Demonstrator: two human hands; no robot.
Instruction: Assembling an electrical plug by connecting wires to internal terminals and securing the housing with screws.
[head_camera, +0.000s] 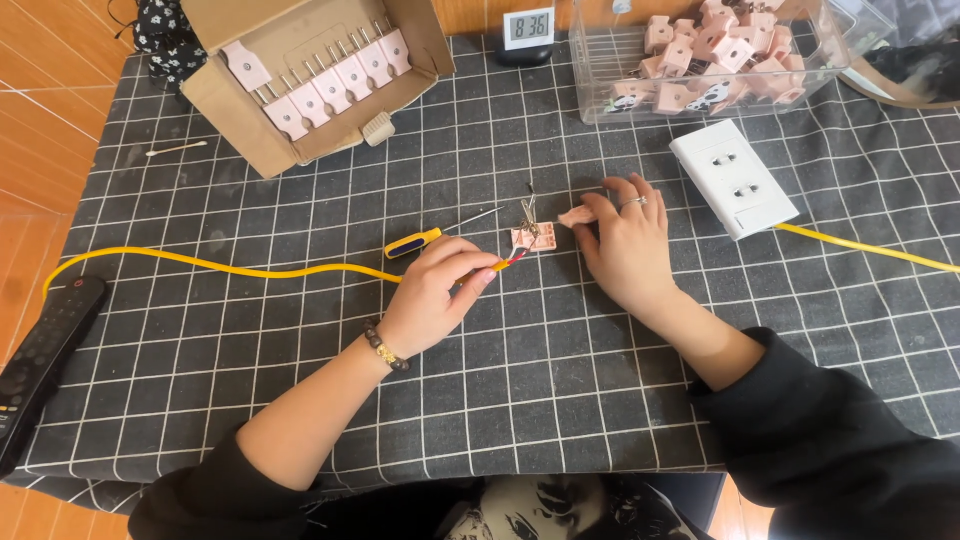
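My left hand pinches the end of a yellow cable, whose red and dark wire tips reach a small pink plug base with metal prongs sticking up. My right hand rests on the cloth just right of the base, its fingertips on a small pink plug cover. A yellow-and-blue screwdriver lies just above my left hand, its shaft pointing toward the plug base.
A cardboard box holds a row of pink plugs at the back left. A clear bin of pink plug parts stands at the back right. A white wall socket with a yellow cord, a small clock, a remote.
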